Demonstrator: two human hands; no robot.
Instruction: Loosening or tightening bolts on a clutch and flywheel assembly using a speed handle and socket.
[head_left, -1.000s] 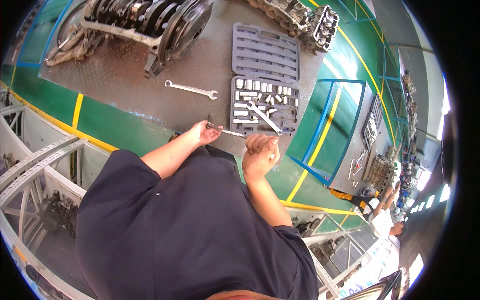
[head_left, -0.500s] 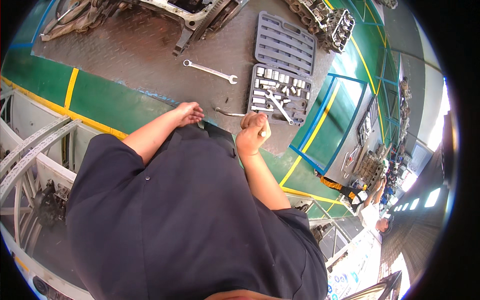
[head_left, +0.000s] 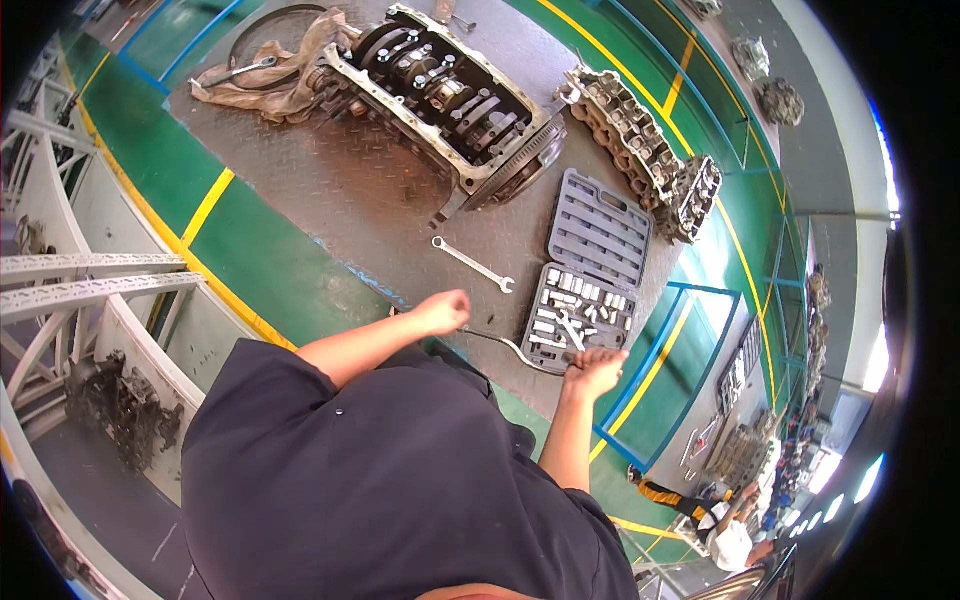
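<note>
A bent, cranked metal bar spans the space between my hands at the near edge of the metal-topped table. My left hand is closed at its left end, fingers curled. My right hand grips the right end, beside the near corner of an open socket set. Across the sockets lies a combination wrench. Another combination wrench rests on the table beyond my left hand. The bar's ends are partly hidden by my fingers.
Farther back sits an engine block with its crankshaft exposed. Cylinder heads stand at the right, and a crumpled cloth lies far left. White metal frames stand at my left. A co-worker is at another bench, far right.
The view has shifted, bringing the whole engine block into sight. My left hand, earlier apart from the bar, has closed on it. My right hand has moved outward to the right.
</note>
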